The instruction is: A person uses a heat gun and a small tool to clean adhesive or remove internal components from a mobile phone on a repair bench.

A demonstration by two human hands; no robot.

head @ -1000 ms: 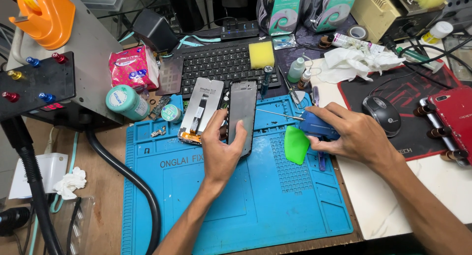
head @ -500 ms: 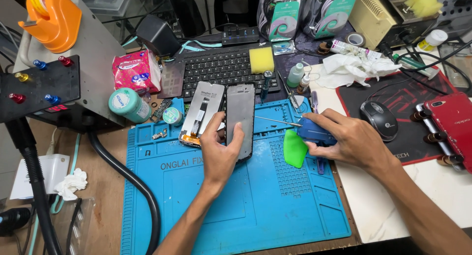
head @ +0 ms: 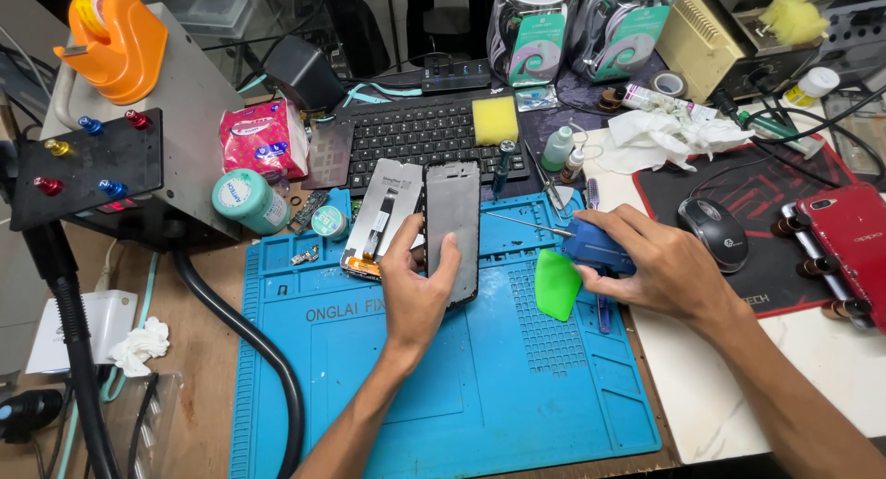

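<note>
Left hand (head: 417, 290) grips phone frame (head: 452, 225) upright, long axis away from person

Left hand (head: 417, 290) holds a dark phone frame (head: 452, 230) upright; right hand (head: 660, 267) covers a blue tool (head: 591, 245).

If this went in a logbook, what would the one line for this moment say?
left hand: holds dark phone frame upright on blue mat | right hand: grips blue tool | green pick beside it

Single head view; steeply downward; close over workbench (head: 231, 368)
</note>
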